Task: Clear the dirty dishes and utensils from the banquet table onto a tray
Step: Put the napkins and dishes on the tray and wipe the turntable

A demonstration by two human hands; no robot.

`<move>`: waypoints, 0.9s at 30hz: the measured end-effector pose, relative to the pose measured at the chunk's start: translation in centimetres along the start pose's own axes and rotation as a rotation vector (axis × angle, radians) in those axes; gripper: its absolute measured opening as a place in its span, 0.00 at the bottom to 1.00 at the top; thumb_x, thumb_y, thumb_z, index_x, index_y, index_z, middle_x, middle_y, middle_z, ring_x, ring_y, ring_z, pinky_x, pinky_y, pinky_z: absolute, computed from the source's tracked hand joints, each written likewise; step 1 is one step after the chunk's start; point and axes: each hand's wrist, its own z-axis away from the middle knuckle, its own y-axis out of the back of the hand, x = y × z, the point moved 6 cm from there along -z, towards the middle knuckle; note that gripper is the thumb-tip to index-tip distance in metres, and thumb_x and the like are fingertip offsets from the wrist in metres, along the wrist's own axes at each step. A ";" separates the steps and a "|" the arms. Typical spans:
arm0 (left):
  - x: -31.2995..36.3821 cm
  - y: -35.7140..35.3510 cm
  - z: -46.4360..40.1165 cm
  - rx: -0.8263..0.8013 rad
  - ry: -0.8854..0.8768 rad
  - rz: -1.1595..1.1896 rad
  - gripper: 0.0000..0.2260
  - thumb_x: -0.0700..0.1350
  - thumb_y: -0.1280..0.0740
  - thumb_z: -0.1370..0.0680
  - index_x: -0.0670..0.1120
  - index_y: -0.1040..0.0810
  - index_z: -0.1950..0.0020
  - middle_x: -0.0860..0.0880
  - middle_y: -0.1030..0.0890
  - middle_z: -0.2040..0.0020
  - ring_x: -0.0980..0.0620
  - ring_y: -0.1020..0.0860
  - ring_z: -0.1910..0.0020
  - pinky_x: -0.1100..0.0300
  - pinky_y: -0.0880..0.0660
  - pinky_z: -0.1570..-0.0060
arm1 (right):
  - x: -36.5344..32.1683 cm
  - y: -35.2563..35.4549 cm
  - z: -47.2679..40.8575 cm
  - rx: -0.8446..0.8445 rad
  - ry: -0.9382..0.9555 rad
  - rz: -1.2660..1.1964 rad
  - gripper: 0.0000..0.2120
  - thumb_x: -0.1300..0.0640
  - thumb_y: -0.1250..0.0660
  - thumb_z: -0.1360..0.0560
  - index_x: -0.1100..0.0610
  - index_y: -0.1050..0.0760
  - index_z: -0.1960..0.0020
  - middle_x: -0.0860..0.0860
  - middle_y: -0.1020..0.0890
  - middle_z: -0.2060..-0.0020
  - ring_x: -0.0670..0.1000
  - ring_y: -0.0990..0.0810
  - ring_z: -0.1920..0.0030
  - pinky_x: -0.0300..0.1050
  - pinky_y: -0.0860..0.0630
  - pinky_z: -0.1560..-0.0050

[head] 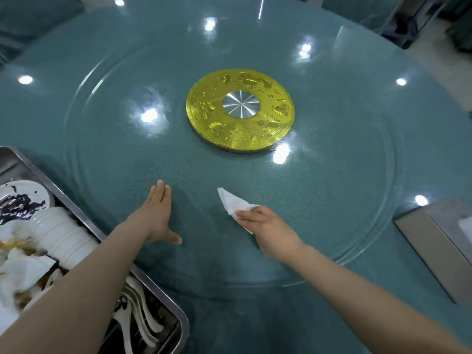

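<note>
A steel tray [76,208] sits at the left edge of the teal round table. It holds a sauce-stained white plate [23,198], a stack of white bowls [61,236], crumpled white napkins [23,272] and several white soup spoons [140,315]. My left hand [155,218] lies flat on the glass turntable [357,226], fingers together, holding nothing. My right hand [265,223] presses a white paper napkin [233,204] against the glass, fingers curled on it.
A gold disc with a silver hub [240,109] marks the turntable's centre. A grey tissue box [439,241] stands at the table's right edge. Chairs and a dark cart [413,19] lie beyond the far rim.
</note>
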 end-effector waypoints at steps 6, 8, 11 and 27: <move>0.6 -0.7 -0.2 0.003 -0.012 0.020 0.63 0.61 0.25 0.35 0.40 0.72 0.26 0.43 0.74 0.27 0.46 0.68 0.25 0.51 0.54 0.25 | 1.3 1.6 2.1 -0.009 -0.029 0.061 0.25 0.78 0.29 0.44 0.62 0.17 0.50 0.54 0.17 0.47 0.58 0.18 0.53 0.49 0.19 0.52; 0.7 -0.8 -0.2 -0.003 -0.007 0.022 0.62 0.61 0.25 0.35 0.40 0.72 0.27 0.43 0.74 0.27 0.45 0.68 0.25 0.51 0.54 0.25 | 1.5 1.7 2.0 0.001 -0.078 0.038 0.26 0.78 0.28 0.44 0.62 0.18 0.49 0.54 0.17 0.47 0.59 0.18 0.52 0.49 0.20 0.49; 0.6 -0.6 -0.2 -0.015 -0.001 0.024 0.62 0.59 0.24 0.34 0.39 0.72 0.27 0.43 0.74 0.27 0.45 0.68 0.26 0.50 0.54 0.25 | 1.5 1.5 1.8 0.037 -0.186 -0.038 0.26 0.68 0.27 0.35 0.63 0.24 0.37 0.56 0.20 0.42 0.60 0.20 0.47 0.50 0.25 0.43; -4.2 3.6 -1.5 0.012 0.081 -0.189 0.64 0.57 0.21 0.39 0.44 0.68 0.25 0.44 0.71 0.25 0.46 0.64 0.24 0.50 0.48 0.25 | 2.3 0.7 -3.8 0.095 -0.220 -0.018 0.15 0.68 0.36 0.34 0.59 0.16 0.51 0.59 0.19 0.59 0.61 0.21 0.59 0.48 0.21 0.62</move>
